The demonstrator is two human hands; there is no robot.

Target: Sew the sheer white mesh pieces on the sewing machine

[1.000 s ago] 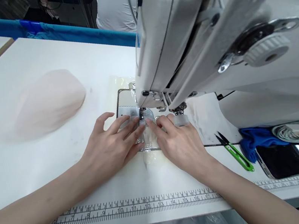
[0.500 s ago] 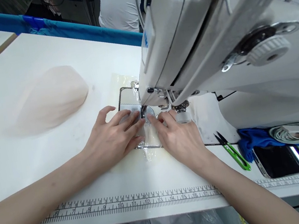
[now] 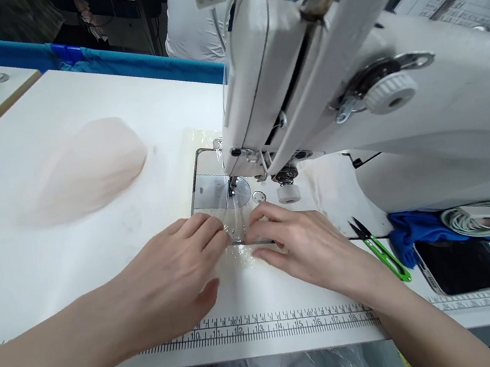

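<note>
Inside the front edge of the table (image 3: 154,92), the curled left hand (image 3: 181,266) and half-bent right hand (image 3: 300,246), grip impossible to tell, seemingly aligned a sheer strip (image 3: 238,217) before the presser foot (image 3: 232,187), next calling for flat, even guiding.

I'm seeing silver on the needle plate (image 3: 209,192); clocking from there. Fabric (image 3: 97,170) at 10 o'clock is showing pale pink. Cloth band (image 3: 145,64) at 11 is reading blue. Machine head (image 3: 249,70) at 1 is looking off-white. Snips (image 3: 376,247) at 4 are showing green handles, black blades. Ruler strip (image 3: 269,328) at 6 is carrying black ticks and numerals on white.
</note>
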